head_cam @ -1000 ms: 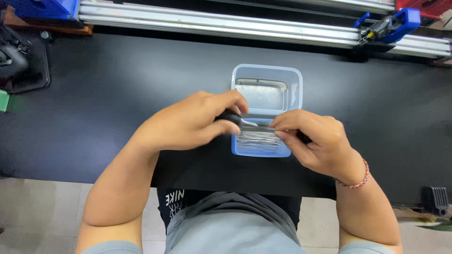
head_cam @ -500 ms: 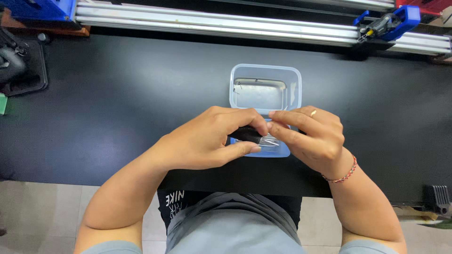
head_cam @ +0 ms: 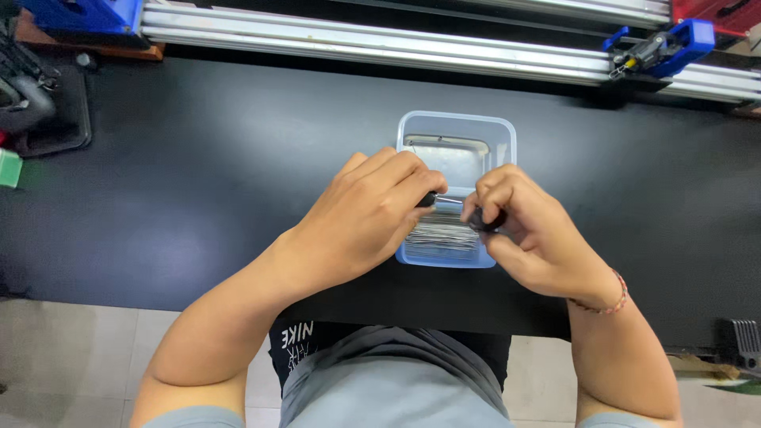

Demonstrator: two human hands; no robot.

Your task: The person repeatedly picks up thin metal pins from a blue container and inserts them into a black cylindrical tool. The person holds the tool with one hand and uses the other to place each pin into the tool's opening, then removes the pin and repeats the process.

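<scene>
Head view: both hands work over a clear plastic container (head_cam: 456, 143) that sits on the black tabletop (head_cam: 198, 174), near its front edge, roughly mid-width. Left hand (head_cam: 369, 218) is curled, fingers (head_cam: 412, 186) pinched shut on a small dark part (head_cam: 428, 199) with a thin metal pin (head_cam: 449, 200) sticking out toward the other hand. Right hand (head_cam: 531, 238) is also closed, fingertips gripping a second small dark part (head_cam: 485, 224) just beside the pin's free end; whether pin and this part touch, cannot tell. Both pieces are held just above the container's front half.

Inside the container: a bundle of thin silvery pins (head_cam: 444, 235) lies in the front half, the rear half looks mostly bare, bottom reflecting light. So one pin is out and in hand, many more remain in the tub. No finished pieces are visible anywhere on the tabletop, so the work looks early or the output sits out of frame.

Along the tabletop's far edge runs an aluminium rail (head_cam: 380, 47) with a blue clamp (head_cam: 674, 46) at the far right. A dark device (head_cam: 36, 99) sits at the far left edge.
</scene>
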